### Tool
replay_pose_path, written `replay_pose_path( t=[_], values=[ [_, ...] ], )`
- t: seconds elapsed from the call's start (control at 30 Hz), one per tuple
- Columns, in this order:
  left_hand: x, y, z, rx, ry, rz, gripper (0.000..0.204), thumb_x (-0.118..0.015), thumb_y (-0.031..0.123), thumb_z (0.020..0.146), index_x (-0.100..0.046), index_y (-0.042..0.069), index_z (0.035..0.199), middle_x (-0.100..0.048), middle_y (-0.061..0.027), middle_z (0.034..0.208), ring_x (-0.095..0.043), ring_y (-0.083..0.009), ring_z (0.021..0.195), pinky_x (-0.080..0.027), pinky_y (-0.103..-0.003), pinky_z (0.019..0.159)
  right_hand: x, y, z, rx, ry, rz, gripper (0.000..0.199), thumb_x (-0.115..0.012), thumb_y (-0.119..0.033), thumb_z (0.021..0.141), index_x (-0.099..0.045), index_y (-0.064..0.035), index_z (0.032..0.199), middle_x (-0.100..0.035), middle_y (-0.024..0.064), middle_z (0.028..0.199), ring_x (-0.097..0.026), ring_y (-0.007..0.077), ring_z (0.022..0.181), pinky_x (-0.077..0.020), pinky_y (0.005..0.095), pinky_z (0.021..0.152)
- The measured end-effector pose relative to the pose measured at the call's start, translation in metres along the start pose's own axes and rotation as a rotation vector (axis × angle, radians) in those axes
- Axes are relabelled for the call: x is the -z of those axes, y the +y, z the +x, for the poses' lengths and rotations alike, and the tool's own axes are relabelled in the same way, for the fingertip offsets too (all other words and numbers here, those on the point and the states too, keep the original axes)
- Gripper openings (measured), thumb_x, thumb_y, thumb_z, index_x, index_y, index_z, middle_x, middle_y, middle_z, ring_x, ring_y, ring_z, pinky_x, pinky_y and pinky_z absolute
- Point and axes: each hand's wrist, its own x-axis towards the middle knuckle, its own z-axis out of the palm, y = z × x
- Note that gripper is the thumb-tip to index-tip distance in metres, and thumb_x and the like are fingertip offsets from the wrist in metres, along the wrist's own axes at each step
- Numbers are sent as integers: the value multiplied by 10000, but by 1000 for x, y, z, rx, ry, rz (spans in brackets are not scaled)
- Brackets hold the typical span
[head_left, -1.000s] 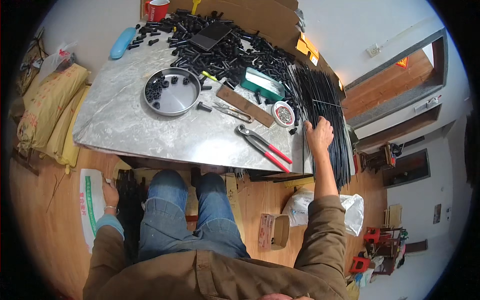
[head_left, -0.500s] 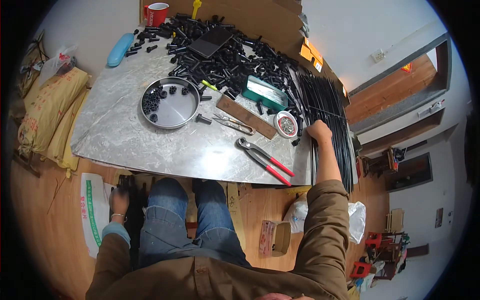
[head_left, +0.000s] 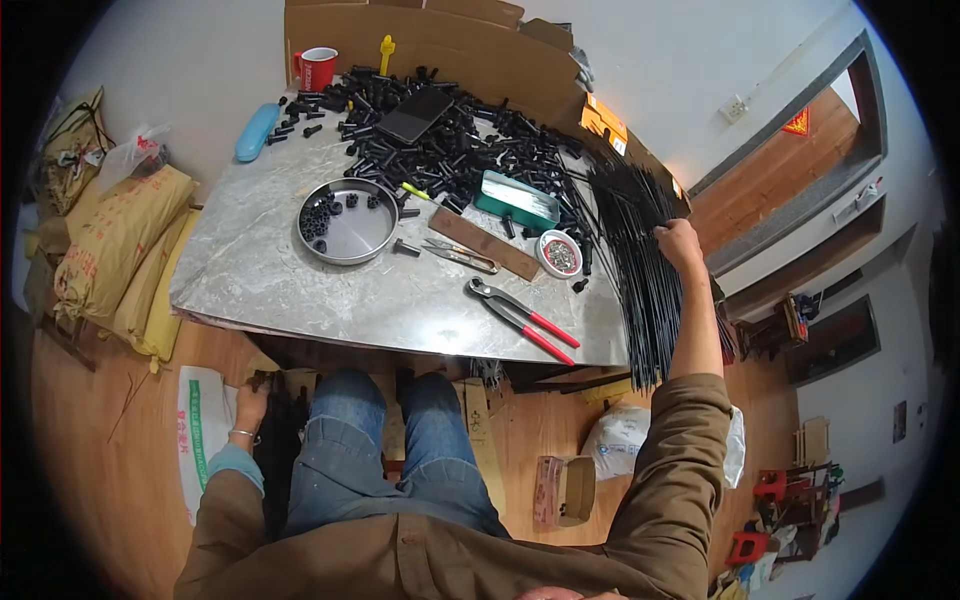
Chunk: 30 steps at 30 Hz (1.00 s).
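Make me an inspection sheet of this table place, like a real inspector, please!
Surface: grey marbled tabletop, partly covered.
Job's things: long thin black strands along the table's right side; long dark material below the table's left.
Clutter: heaped black bolt-like pieces, round silver metal dish with small black parts, red-handled metal pincers, red mug.
Hands: right hand at the strands, fingers curled; left hand at the dark material; grips unclear.
Cables: nothing seen.
Surroundings: stacked yellowish sacks, white wall socket.
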Motion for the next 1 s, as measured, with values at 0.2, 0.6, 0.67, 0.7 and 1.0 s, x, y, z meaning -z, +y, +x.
replay_pose_path(
  t=[0.2, 0.6, 0.67, 0.7, 1.0],
  values=[
    [24, 69, -18, -84, -381, -26, 319, -563, 211, 867, -643, -10, 1082, -665, -221, 1019, -631, -349, 982, -470, -377, 862, -7, -9, -26, -21, 33, 31, 346, -645, -319, 772, -679, 4, 888, -674, 221, 927, -648, 347, 927, -489, 417, 809],
    [46, 76, -51, -241, -405, 248, 343, -635, 248, 842, -658, -39, 1027, -666, -242, 960, -658, -344, 914, -504, -387, 809, -102, 26, -38, -120, 51, -109, 296, -663, -284, 784, -659, -27, 931, -665, 202, 976, -637, 374, 949, -510, 455, 813],
    [47, 71, -51, -235, -402, 254, 339, -635, 244, 842, -658, -41, 1023, -670, -239, 952, -664, -332, 900, -505, -379, 802, -96, 23, -38, -98, 62, -99, 286, -648, -275, 792, -654, -21, 923, -665, 198, 967, -640, 372, 938, -512, 457, 806],
    [48, 69, -50, -230, -401, 261, 344, -634, 249, 843, -657, -39, 1028, -672, -234, 955, -664, -327, 904, -504, -379, 802, -91, 21, -36, -26, 103, -133, 230, -599, -215, 799, -670, -16, 890, -672, 204, 942, -656, 365, 889, -527, 446, 769],
    [24, 104, -50, -237, -501, 225, 383, -654, 281, 828, -646, -25, 1058, -656, -230, 1010, -631, -361, 960, -492, -384, 833, 33, -14, -9, 107, 77, -211, 297, -600, -271, 796, -661, -5, 911, -648, 239, 1005, -618, 385, 986, -492, 461, 846]
  ],
)
